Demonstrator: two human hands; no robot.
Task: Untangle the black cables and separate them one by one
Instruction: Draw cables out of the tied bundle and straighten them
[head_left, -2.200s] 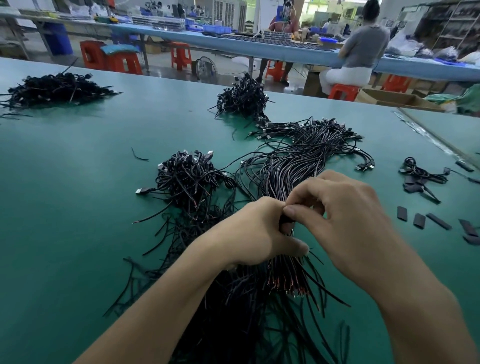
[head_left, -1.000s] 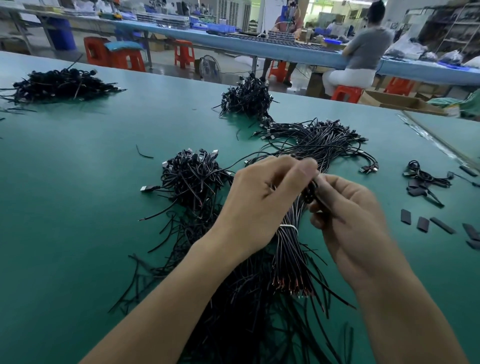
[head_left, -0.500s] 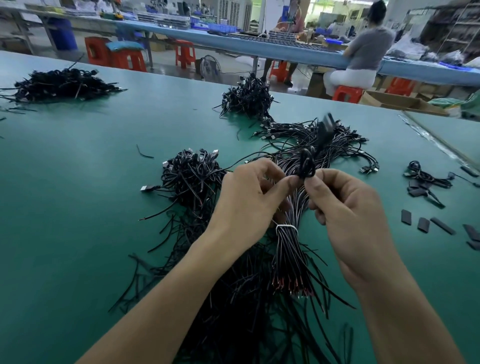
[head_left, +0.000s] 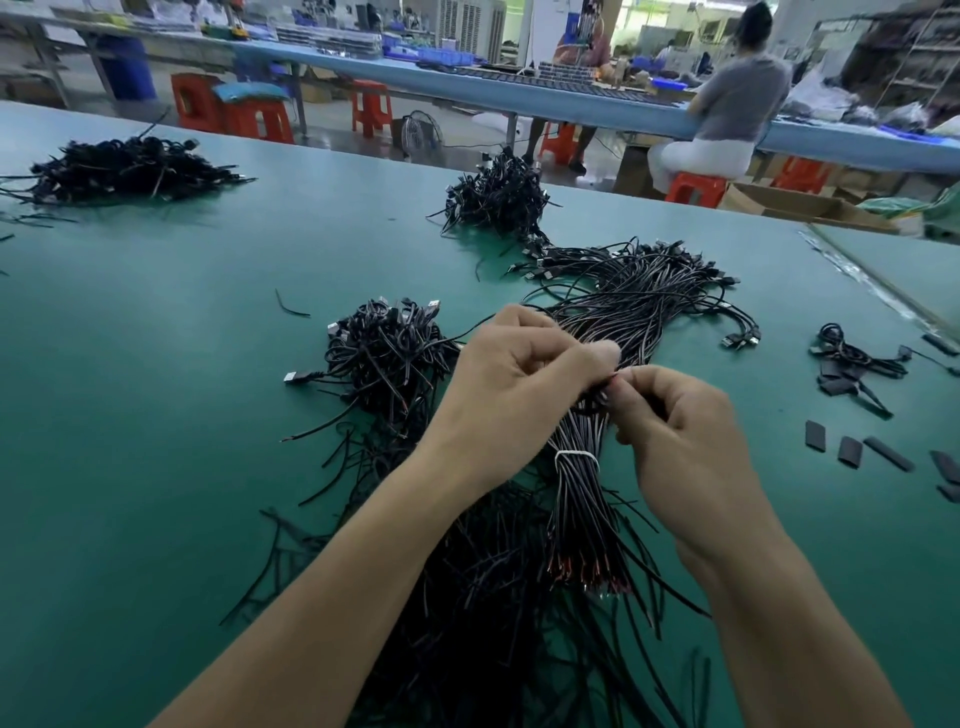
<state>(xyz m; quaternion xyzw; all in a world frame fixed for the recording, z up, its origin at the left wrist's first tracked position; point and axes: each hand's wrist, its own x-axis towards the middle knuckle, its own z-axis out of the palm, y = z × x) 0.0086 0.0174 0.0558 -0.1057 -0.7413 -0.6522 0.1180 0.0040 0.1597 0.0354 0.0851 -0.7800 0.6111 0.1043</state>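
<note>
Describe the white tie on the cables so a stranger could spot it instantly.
On the green table, find the long cable bundle running toward the camera. Between the left hand and right hand, the white tie cinches it, the only pale band among black cables.

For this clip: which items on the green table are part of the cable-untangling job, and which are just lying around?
In use:
- left hand and right hand, pinching strands
- long black cable bundle tied with a white band
- loose black cables nearest the camera

Lying about:
- tangled black cable heap left of the hands
- far-left black cable heap
- flat black sleeve pieces at right
</note>
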